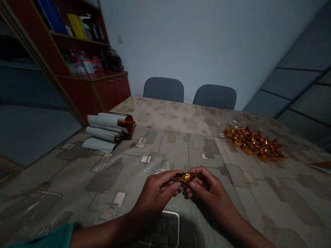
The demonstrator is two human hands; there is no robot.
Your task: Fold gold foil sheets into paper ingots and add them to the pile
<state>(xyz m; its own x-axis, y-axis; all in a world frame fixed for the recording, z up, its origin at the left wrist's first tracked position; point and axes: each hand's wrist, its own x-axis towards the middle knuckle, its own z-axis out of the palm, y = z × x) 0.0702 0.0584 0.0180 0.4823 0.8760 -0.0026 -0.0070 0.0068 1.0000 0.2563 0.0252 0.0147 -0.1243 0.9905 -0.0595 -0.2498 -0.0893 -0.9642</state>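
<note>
Just above the near part of the table, a small folded gold foil paper ingot (186, 177) is pinched between my two hands. My left hand (161, 187) grips its left end with thumb and fingers. On the other end, the thumb and fingers of my right hand (207, 184) are closed. Fingers cover both tips of the ingot. To the right on the table lies a cluster of several similar gold foil ingots (254, 143). Curled sheets of white-backed gold foil paper (108, 125) are stacked at the left.
The table (178, 117) wears a patterned cover. Two grey chairs (163, 89) stand at its far side against a pale wall. At the right edge lies a flat piece of foil paper (322, 166). A red-brown cabinet (113, 88) with shelves rises at the back left.
</note>
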